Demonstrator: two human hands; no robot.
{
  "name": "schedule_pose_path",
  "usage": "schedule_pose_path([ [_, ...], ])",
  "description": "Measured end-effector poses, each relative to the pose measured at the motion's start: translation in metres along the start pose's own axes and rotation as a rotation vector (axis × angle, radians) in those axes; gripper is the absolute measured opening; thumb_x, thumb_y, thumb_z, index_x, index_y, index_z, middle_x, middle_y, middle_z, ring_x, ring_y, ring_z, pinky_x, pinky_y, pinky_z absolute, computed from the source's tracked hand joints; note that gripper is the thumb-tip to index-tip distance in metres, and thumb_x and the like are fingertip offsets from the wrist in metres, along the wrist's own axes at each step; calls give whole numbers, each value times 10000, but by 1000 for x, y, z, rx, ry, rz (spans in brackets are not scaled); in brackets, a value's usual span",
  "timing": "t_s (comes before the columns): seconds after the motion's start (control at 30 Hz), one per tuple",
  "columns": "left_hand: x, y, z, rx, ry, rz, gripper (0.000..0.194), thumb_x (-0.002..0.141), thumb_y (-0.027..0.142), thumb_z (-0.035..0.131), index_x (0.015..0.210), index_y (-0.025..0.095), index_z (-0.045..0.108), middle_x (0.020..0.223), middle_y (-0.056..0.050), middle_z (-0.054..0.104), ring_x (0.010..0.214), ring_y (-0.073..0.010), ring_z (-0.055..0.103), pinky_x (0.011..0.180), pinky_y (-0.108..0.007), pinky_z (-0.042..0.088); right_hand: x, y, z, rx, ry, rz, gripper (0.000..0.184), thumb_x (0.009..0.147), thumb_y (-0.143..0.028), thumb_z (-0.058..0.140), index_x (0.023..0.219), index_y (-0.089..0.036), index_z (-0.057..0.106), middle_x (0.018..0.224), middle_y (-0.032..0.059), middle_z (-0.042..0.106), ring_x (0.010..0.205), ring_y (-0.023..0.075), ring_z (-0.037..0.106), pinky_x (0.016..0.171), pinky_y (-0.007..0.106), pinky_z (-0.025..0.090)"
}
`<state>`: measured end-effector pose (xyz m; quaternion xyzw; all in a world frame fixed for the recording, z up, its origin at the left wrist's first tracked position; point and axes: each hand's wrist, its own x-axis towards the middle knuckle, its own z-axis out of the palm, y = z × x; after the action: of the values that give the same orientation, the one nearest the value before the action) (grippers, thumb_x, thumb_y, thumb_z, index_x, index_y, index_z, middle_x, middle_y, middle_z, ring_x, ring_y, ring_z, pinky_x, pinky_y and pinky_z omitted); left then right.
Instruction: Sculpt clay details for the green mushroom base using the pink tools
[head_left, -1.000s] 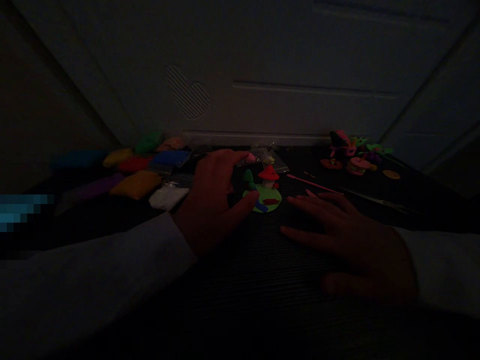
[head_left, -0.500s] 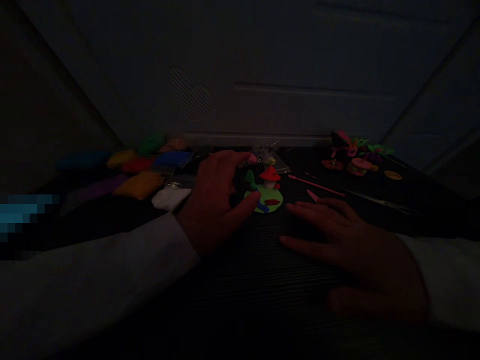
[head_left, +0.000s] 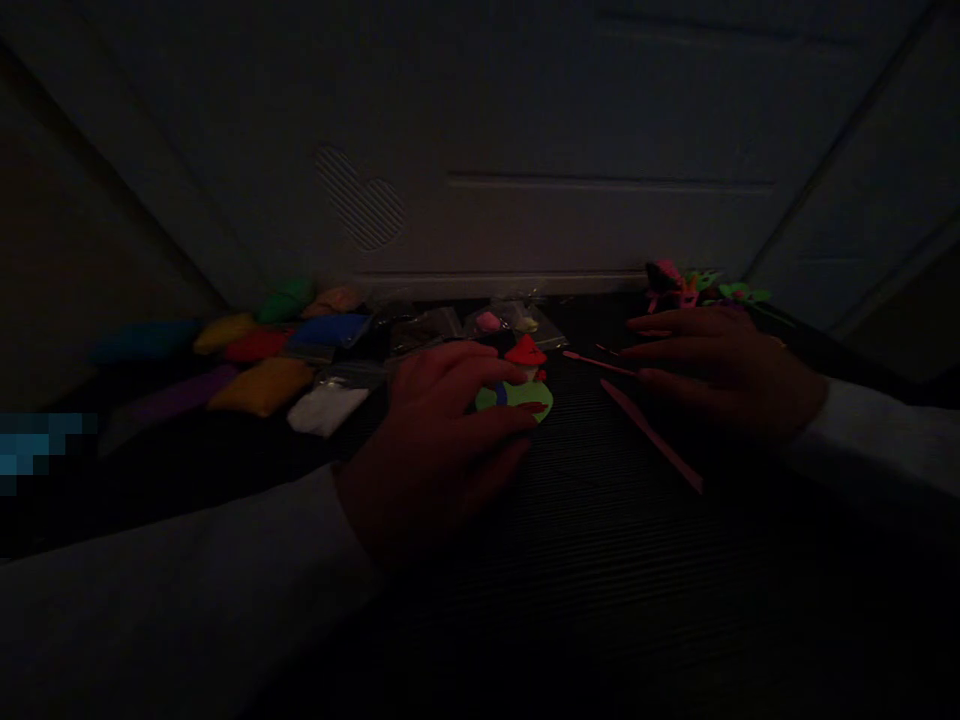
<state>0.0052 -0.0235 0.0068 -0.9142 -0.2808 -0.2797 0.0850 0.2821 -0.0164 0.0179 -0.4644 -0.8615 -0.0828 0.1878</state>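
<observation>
A green clay base (head_left: 499, 402) with a blue strip on it lies mid-table. A red-capped clay mushroom (head_left: 526, 352) stands at its far edge. My left hand (head_left: 439, 440) reaches over the base from the left, fingers curved and apart. It covers part of the base; whether its fingertips touch the clay I cannot tell in the dim light. On the right, my right hand (head_left: 705, 375) is stretched out flat with fingers spread, above the end of a thin pink stick tool (head_left: 596, 362). Nearer me lies a pink modelling knife (head_left: 652, 435).
Bags of coloured clay, among them orange (head_left: 262, 387), white (head_left: 330, 405) and blue (head_left: 330, 330), lie at the left. Small clear bags (head_left: 491, 322) are behind the base. Clay figures (head_left: 671, 285) stand back right. A pale panelled surface (head_left: 525, 225) rises behind the table.
My right hand has moved up and away from me, uncovering the pink knife and now hiding some clay figures. My left hand has moved closer over the green base. The view has shifted slightly.
</observation>
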Motion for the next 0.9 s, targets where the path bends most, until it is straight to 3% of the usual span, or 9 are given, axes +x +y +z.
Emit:
schedule_pose_path([
  [0.13,1,8,2,-41,-82,22,122,752,259,505,809,281,610,1071,27,517,1082,-201,370,890,-407,307,2,19,17,-177,-59,121,323,788,-426,407,966,-230,593,1147,20,475,1049,230,434,892,450,304],
  [0.47,6,15,6,-90,-187,-45,129,757,289,498,781,335,616,1072,62,523,1088,-216,354,857,-448,283,6,15,14,-150,-147,212,217,767,-318,426,838,-201,595,863,22,578,792,157,527,699,293,394],
  [0.6,7,17,5,-99,-221,-72,132,758,280,494,773,325,618,1061,60,532,1089,-220,355,855,-457,274,5,16,14,-125,-177,184,260,778,-365,410,882,-206,587,888,27,567,797,159,519,684,289,397],
  [0.77,8,18,4,-122,-236,-76,141,762,261,485,766,304,619,1056,52,534,1095,-216,352,864,-446,288,7,17,17,-122,-156,125,224,777,-304,411,820,-174,589,920,52,547,854,162,500,738,290,389],
  [0.9,8,18,4,-121,-213,-63,136,760,255,488,763,290,620,1042,42,540,1079,-207,366,864,-431,293,6,13,17,-109,-83,233,183,763,-295,429,816,-170,551,787,34,563,689,138,515,603,262,388],
])
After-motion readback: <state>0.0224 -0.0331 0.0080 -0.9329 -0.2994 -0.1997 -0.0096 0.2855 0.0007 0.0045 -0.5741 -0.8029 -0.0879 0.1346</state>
